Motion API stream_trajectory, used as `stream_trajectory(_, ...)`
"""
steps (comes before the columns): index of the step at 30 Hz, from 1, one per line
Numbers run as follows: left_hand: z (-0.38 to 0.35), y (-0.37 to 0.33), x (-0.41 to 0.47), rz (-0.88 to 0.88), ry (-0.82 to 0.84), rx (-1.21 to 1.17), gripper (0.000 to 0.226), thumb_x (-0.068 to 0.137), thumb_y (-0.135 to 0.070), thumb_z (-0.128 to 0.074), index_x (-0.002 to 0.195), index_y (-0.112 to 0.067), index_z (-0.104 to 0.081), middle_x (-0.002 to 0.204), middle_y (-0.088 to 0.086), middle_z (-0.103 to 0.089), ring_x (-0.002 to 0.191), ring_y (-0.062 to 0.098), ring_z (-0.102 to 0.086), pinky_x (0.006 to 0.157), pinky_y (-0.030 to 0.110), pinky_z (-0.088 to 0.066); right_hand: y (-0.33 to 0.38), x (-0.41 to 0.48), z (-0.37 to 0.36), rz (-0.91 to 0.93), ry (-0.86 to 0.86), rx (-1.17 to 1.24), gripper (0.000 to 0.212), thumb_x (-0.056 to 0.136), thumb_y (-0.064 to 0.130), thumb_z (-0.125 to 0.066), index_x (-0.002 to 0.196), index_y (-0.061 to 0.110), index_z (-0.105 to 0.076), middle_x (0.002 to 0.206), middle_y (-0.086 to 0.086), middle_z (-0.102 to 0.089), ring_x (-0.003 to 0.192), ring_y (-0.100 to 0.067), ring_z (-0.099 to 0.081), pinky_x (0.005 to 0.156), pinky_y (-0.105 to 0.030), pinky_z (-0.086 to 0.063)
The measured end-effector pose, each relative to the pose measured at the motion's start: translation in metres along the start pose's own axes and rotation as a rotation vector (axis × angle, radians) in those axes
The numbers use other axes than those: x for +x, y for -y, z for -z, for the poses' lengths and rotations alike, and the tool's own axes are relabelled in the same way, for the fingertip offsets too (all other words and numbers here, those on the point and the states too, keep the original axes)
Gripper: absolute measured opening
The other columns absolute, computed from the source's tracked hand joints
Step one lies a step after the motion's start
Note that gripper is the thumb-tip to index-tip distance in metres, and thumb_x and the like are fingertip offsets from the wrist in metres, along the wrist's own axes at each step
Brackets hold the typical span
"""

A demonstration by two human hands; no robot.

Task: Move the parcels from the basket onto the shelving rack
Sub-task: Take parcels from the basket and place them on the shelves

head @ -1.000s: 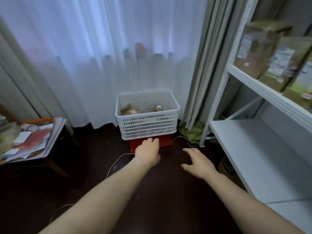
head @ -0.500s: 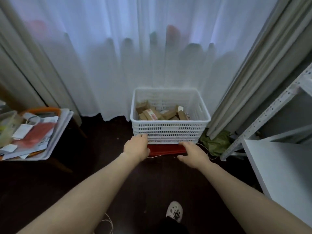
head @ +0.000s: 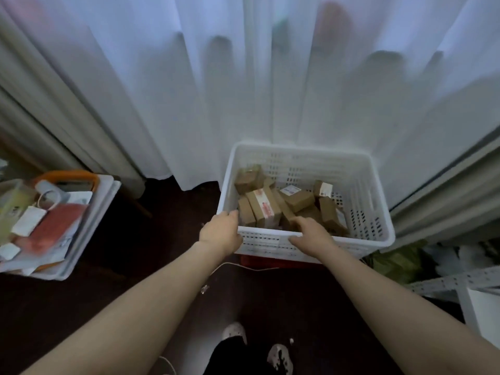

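Note:
A white perforated plastic basket (head: 359, 201) stands on the dark floor against the curtain, on top of a red crate (head: 259, 262). Several brown cardboard parcels (head: 263, 207) with white and red labels lie jumbled inside. My left hand (head: 220, 234) is at the basket's near left rim, fingers curled over the edge. My right hand (head: 311, 231) reaches over the near rim into the basket, fingers down among the parcels; whether it grips one is hidden. Only a corner of the white shelving rack (head: 454, 282) shows at the lower right.
A white tray (head: 89, 239) piled with papers, tape rolls and a red packet sits at the left. A green bag (head: 397, 262) lies right of the basket. A white cable (head: 243, 266) runs across the floor. My shoes (head: 278, 355) are below.
I have stepped closer and looked down. Both hands moved from in front of the basket up to its near rim, the right one now reaching inside. The rack has slid nearly out of view.

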State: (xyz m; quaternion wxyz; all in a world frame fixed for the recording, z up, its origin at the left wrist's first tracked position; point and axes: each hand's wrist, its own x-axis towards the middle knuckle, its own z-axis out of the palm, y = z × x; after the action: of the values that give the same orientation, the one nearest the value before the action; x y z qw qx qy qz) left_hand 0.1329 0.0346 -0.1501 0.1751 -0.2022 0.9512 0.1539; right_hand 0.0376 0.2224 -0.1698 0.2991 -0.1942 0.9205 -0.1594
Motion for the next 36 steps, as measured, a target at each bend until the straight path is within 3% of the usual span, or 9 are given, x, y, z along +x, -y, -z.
stream_trajectory(4,0.002,0.003,0.082,-0.017,0.045,-0.01,0.05,0.09,-0.02,-0.055,0.137,-0.012,-0.039,0.13,0.009,-0.048,0.117,0.028,-0.049,0.087,0.04,-0.051,0.003,0.078,0.006,-0.001,0.04,-0.031,0.052,0.091,0.025,-0.056,0.141,0.022,-0.041,0.139,-0.006,-0.041,0.119,-0.023,-0.049,0.092,-0.036,-0.048)
stream_trajectory(8,-0.01,0.007,0.161,-0.051,0.133,-0.002,0.053,0.091,-0.019,-0.053,0.141,-0.013,-0.035,0.134,0.008,-0.046,0.121,0.028,-0.046,0.087,0.037,-0.046,-0.004,0.156,-0.001,-0.019,0.108,-0.123,0.074,0.086,0.025,-0.064,0.149,0.02,-0.026,0.149,-0.004,-0.029,0.134,-0.022,-0.033,0.1,-0.035,-0.042)
stream_trajectory(11,-0.023,0.012,0.205,-0.049,0.203,-0.017,0.052,0.093,-0.02,-0.051,0.142,-0.011,-0.034,0.136,0.01,-0.044,0.124,0.03,-0.044,0.091,0.039,-0.044,-0.009,0.208,-0.013,0.059,0.116,-0.274,0.094,0.076,0.037,-0.074,0.149,0.015,-0.02,0.152,-0.007,-0.026,0.14,-0.025,-0.022,0.113,-0.037,-0.027)
stream_trajectory(14,-0.033,0.016,0.241,-0.037,0.26,-0.061,0.051,0.094,-0.024,-0.049,0.141,-0.011,-0.035,0.134,0.011,-0.044,0.122,0.03,-0.045,0.088,0.037,-0.042,-0.01,0.258,-0.028,0.108,0.186,-0.364,0.119,0.072,0.046,-0.077,0.152,0.014,0.005,0.159,-0.01,-0.003,0.147,-0.029,-0.001,0.119,-0.043,-0.006)
stream_trajectory(20,-0.069,0.02,0.297,-0.001,0.273,-0.183,0.034,0.094,-0.015,-0.048,0.127,-0.006,-0.052,0.121,0.013,-0.056,0.108,0.027,-0.054,0.076,0.028,-0.04,-0.023,0.354,-0.074,0.289,0.336,-0.55,0.151,0.058,0.049,-0.086,0.141,0.02,0.037,0.154,-0.017,0.028,0.143,-0.032,0.025,0.117,-0.05,0.007)
stream_trajectory(24,-0.101,0.023,0.315,0.032,0.249,-0.239,0.039,0.095,-0.015,-0.046,0.134,-0.009,-0.046,0.13,0.011,-0.052,0.114,0.024,-0.05,0.075,0.023,-0.033,-0.037,0.395,-0.098,0.394,0.365,-0.751,0.156,0.052,0.053,-0.086,0.126,0.027,0.05,0.149,-0.018,0.037,0.138,-0.033,0.035,0.106,-0.056,0.021)
stream_trajectory(29,-0.12,0.031,0.324,0.11,0.254,-0.252,0.049,0.094,-0.015,-0.049,0.141,-0.012,-0.039,0.141,0.009,-0.044,0.12,0.023,-0.049,0.082,0.023,-0.036,-0.032,0.414,-0.113,0.41,0.507,-0.746,0.148,0.058,0.046,-0.085,0.136,0.035,0.041,0.151,-0.022,0.031,0.139,-0.037,0.031,0.108,-0.069,0.001)
stream_trajectory(32,-0.114,0.031,0.319,0.167,0.268,-0.323,0.048,0.094,-0.011,-0.049,0.141,-0.011,-0.04,0.135,0.01,-0.05,0.114,0.024,-0.054,0.081,0.025,-0.039,-0.037,0.404,-0.1,0.395,0.489,-0.63,0.142,0.061,0.048,-0.082,0.14,0.037,0.035,0.152,-0.023,0.026,0.141,-0.038,0.025,0.11,-0.065,-0.013)
stream_trajectory(36,-0.077,0.026,0.301,0.263,0.214,-0.429,0.041,0.093,-0.008,-0.047,0.134,-0.007,-0.047,0.127,0.013,-0.057,0.11,0.029,-0.057,0.081,0.032,-0.046,-0.045,0.373,-0.045,0.28,0.43,-0.421,0.141,0.057,0.058,-0.079,0.135,0.045,0.038,0.154,-0.017,0.023,0.141,-0.038,0.023,0.113,-0.06,-0.013)
